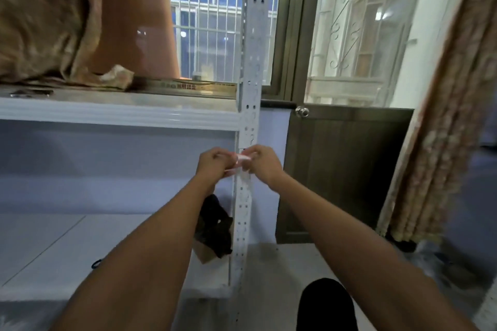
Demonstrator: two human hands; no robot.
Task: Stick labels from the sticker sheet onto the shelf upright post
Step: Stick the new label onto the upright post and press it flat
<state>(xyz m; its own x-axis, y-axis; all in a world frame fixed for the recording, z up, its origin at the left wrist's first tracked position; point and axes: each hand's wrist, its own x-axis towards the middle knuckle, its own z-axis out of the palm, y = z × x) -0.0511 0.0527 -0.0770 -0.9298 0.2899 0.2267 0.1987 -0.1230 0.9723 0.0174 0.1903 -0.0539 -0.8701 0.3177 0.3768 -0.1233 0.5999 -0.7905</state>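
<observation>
The white perforated shelf upright post (251,62) runs from top to bottom through the middle of the view. My left hand (213,162) and my right hand (262,162) meet in front of it, just below the middle shelf. Between them is a small white and pink sticker sheet (243,158), blurred and partly hidden by the fingers. My left hand grips its left side with curled fingers. My right hand pinches its right end, close against the post. Whether a label touches the post cannot be told.
A white shelf board (115,113) carries brown cloth (43,21) and a long box. A black bag (215,226) lies on the lower shelf beside the post. A dark door (341,169) with a knob stands right, a curtain (446,115) farther right.
</observation>
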